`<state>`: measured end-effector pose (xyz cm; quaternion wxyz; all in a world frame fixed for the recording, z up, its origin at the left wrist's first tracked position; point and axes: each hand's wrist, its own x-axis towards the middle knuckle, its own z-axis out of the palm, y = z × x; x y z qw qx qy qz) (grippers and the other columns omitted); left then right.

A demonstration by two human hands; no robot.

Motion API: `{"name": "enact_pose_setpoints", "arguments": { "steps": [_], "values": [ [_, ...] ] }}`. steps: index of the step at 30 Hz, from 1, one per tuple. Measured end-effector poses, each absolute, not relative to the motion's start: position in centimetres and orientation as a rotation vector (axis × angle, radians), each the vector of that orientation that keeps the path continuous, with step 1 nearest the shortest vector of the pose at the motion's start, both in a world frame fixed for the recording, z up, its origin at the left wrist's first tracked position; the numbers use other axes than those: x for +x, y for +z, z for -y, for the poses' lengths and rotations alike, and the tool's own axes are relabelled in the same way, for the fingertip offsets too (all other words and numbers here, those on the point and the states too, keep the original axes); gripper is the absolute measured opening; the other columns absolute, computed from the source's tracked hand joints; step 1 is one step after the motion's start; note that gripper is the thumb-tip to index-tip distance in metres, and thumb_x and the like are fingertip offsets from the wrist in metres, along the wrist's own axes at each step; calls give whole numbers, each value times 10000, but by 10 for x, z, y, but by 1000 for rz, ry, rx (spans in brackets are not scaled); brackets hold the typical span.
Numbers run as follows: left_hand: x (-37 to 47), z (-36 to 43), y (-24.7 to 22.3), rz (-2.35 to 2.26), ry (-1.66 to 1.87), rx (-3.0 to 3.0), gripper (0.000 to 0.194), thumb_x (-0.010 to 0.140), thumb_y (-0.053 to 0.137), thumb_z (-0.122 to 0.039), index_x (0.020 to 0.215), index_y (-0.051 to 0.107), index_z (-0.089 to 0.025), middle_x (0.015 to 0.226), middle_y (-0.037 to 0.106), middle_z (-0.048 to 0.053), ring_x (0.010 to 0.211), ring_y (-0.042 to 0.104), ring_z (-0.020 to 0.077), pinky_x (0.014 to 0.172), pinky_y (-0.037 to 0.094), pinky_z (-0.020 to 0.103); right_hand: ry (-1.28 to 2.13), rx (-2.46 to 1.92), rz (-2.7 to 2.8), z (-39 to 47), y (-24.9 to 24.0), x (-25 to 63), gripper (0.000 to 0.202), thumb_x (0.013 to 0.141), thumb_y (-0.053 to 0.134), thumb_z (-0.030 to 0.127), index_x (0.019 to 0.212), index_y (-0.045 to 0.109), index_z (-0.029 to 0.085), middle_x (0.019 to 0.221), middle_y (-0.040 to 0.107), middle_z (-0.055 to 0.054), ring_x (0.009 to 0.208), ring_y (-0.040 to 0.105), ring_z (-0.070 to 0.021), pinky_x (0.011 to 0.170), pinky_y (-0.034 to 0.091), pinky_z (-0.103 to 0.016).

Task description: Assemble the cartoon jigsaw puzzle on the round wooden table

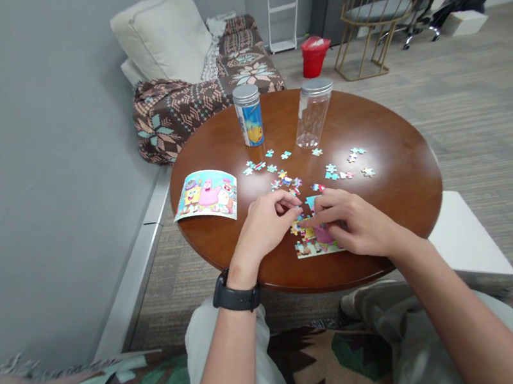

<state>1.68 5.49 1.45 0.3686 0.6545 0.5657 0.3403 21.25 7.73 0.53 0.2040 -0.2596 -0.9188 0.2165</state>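
A partly joined puzzle (315, 247) lies near the front edge of the round brown table (388, 132). My left hand (268, 222), with a black watch on the wrist, is at the puzzle's left edge; its thumb and fingers are curled together, and what they hold, if anything, is too small to name. Over the puzzle's upper right part is my right hand (353, 219), its fingers spread and fingertips touching the pieces. Loose pieces (284, 181) lie just beyond my hands, with others (331, 172) farther right. A curved picture sheet (207, 194) of cartoon figures rests at the left.
Toward the table's back stand a blue-labelled jar (250, 118) and a clear jar (315, 114), both with silver lids. Behind are a covered sofa (245, 57), a red bin (315, 56) and a gold-framed chair (378, 10). A white board (470, 236) is below the table's right edge.
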Motion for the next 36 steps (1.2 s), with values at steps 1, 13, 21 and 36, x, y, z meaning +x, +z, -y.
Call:
{"name": "enact_pose_setpoints", "arguments": {
  "steps": [1, 13, 21, 36],
  "values": [
    [17, -55, 14, -1452, 880, 1672, 64, 779, 656, -131, 808, 706, -156, 750, 692, 0, 705, 588, 122, 673, 465, 246, 612, -729, 2561, -77, 5, 212, 445, 683, 420, 78, 913, 777, 211, 753, 578, -60, 747, 477, -202, 736, 383, -362],
    [24, -51, 15, -1560, 877, 1779, 168, 787, 583, -43, 766, 687, -174, 743, 693, -2, 706, 591, 134, 715, 463, 273, 648, -738, 2572, -78, 6, 212, 418, 668, 416, 60, 856, 764, 195, 762, 588, -58, 742, 494, -195, 753, 385, -359],
    [17, -52, 15, -1573, 1130, 1474, 92, 781, 647, -110, 848, 686, -160, 776, 723, 20, 718, 666, 131, 703, 524, 246, 690, -682, 2534, -77, 8, 213, 436, 673, 413, 62, 902, 756, 203, 756, 593, -51, 743, 517, -194, 762, 409, -355],
    [1, -46, 14, -1662, 1049, 1474, 31, 770, 689, -139, 789, 706, -156, 745, 739, 29, 712, 686, 152, 717, 539, 273, 883, -894, 2143, -77, 8, 214, 203, 825, 480, 156, 976, 613, 186, 729, 566, -3, 585, 459, -120, 566, 350, -259]
  ]
}}
